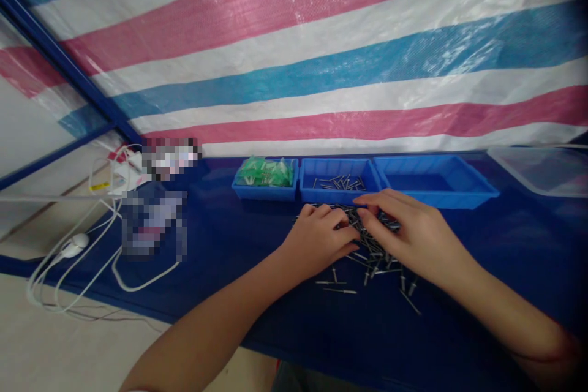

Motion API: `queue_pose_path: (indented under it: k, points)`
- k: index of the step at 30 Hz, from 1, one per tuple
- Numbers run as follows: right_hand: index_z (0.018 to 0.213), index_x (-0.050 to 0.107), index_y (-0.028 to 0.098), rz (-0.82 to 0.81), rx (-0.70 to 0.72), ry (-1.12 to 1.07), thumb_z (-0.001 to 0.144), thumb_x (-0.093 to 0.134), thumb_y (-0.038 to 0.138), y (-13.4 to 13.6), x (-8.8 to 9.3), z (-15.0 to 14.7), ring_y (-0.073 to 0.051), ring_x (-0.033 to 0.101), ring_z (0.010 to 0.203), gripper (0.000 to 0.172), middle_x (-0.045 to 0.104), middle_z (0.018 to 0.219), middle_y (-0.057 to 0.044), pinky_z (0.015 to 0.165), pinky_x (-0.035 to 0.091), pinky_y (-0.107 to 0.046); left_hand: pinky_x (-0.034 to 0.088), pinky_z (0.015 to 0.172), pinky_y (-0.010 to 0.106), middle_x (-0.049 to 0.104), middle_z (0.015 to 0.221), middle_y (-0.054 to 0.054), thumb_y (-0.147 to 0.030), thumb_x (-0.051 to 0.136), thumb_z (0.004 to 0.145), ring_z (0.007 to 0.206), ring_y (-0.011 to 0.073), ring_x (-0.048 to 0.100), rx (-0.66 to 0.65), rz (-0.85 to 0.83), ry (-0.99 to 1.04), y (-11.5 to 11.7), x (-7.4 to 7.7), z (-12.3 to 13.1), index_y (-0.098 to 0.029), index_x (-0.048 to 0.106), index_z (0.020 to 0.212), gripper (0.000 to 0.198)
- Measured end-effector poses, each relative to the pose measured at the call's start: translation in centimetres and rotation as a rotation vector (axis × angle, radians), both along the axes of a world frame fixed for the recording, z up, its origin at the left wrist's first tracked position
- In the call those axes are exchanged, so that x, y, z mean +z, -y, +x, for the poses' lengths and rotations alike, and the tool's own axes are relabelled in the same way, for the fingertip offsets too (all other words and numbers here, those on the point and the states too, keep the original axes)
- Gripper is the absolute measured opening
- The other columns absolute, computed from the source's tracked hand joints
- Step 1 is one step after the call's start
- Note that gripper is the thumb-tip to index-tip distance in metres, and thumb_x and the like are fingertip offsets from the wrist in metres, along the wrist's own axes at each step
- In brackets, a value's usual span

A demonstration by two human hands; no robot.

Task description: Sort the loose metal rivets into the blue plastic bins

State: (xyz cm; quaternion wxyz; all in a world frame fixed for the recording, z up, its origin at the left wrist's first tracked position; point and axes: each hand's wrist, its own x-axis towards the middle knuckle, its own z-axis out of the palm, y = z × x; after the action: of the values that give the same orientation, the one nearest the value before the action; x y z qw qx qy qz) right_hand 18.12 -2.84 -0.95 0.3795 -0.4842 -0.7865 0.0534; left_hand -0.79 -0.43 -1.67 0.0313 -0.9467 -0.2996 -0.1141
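A heap of blind rivets point(374, 251) with thin metal shanks lies on the dark blue table, partly hidden under my hands. My left hand point(316, 236) rests over the heap's left side, its fingers bent and spread, with no rivet visibly gripped. On the right side, my right hand point(408, 226) reaches in with thumb and forefinger apart, their tips among the rivets. A few loose rivets, such as one rivet point(340, 291), lie closer to me. Just behind the heap, a blue bin point(337, 166) contains several rivets.
Left of that bin, a smaller blue bin point(266, 193) holds green-and-clear plastic packets point(266, 171). To the right stand a wide blue bin point(432, 174) and a clear plastic lid point(535, 168). White cables point(59, 275) trail over the table's left end. Striped sheeting point(321, 73) hangs behind.
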Motion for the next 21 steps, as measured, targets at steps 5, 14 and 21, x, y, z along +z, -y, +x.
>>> queue_pose_path:
  k: [5,14,21]
  points:
    - [0.095,0.063,0.019,0.016,0.051,0.018,0.090,0.051,0.024,0.1,0.0,-0.2,-0.021,0.063,0.087,0.014,0.068,0.090,-0.006,0.081,0.048,-0.035,0.032,0.076,0.036,0.063,0.103,0.003,-0.038,0.048,0.096,0.095,0.0197,0.053,0.016,0.074,-0.023,-0.1,-0.8,0.6,-0.022,0.062,0.102,0.022]
    - [0.096,0.065,0.021,-0.193,0.123,-0.056,0.087,0.052,0.022,-0.2,-0.1,0.1,-0.019,0.065,0.085,0.016,0.070,0.094,-0.005,0.075,0.051,-0.032,0.040,0.079,0.030,0.069,0.099,0.003,-0.030,0.044,0.097,0.090,0.0169,0.062,0.088,-0.262,0.316,0.4,0.7,0.1,-0.018,0.059,0.099,0.019]
    - [0.095,0.067,0.024,-0.369,0.215,-0.170,0.089,0.055,0.040,-0.1,0.0,-0.2,-0.016,0.063,0.075,0.021,0.069,0.090,-0.003,0.062,0.049,-0.027,0.047,0.075,0.023,0.069,0.089,0.002,-0.027,0.049,0.093,0.082,0.0137,0.064,0.136,-0.623,0.753,0.6,1.1,-0.3,-0.017,0.059,0.101,0.017]
